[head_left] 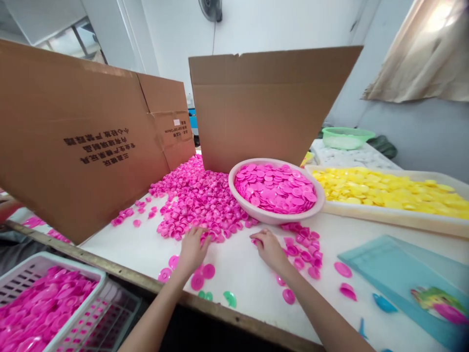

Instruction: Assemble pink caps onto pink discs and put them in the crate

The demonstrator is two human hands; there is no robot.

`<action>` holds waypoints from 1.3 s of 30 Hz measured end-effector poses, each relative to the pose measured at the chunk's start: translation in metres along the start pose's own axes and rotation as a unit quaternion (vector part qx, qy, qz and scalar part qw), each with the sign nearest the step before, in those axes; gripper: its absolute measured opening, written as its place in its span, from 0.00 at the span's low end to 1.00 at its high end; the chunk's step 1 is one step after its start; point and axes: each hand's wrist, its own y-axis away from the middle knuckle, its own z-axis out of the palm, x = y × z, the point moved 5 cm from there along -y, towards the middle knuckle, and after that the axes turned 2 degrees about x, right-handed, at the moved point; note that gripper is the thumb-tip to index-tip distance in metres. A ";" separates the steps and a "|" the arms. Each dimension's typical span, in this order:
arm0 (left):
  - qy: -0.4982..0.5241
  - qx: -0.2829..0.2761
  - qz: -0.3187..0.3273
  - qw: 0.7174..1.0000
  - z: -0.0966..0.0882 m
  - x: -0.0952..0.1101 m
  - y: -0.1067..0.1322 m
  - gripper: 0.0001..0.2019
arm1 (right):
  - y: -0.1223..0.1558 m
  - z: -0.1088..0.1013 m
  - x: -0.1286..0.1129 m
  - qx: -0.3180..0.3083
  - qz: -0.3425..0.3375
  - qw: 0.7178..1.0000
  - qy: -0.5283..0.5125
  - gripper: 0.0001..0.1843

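— Head view. Left hand [192,249]?
— Flat, palm down, fingers stretched apart over the near edge of the pink caps [198,195]. Touching them, nothing visibly clamped.
— Right hand [269,247]?
— Knuckles up, fingers curled together, tips down on one of the scattered pink pieces [302,247], at their left end. Gripped or merely pressed: cannot tell.
— Look of the caps?
— Bright magenta plastic, small, round, domed like shallow cups, glossy. Heaped thick in the middle of the white surface [238,266], thinning to strays toward the left and around both wrists.
— Around them?
— Just right of the heap and touching it, a pale round basin [256,213] filled with flatter pink discs [274,188]. Further right, a long tray [384,218] of yellow pieces [384,188]. Behind the heap, a left cardboard box [73,137] with printed lettering and a second cardboard box [264,102], both standing like walls.
— Near the front edge?
— Lower left, below the surface, a white slotted basket [22,276] with more pink discs. Between the arms, a few green pieces [229,298]. Off to the right, a translucent blue sheet [395,266] lying flat.
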 end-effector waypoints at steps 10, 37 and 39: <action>-0.068 -0.114 0.085 0.988 0.021 0.003 0.054 0.10 | 0.027 0.049 -0.047 -0.120 -0.125 0.985 -0.022 0.18; 0.298 -0.124 -0.076 0.944 0.081 0.024 0.018 0.07 | 0.016 0.061 -0.015 -0.251 0.265 0.854 -0.371 0.06; 0.278 -0.137 -0.077 0.948 0.080 0.026 0.013 0.07 | 0.015 0.062 -0.014 -0.259 0.286 0.853 -0.352 0.06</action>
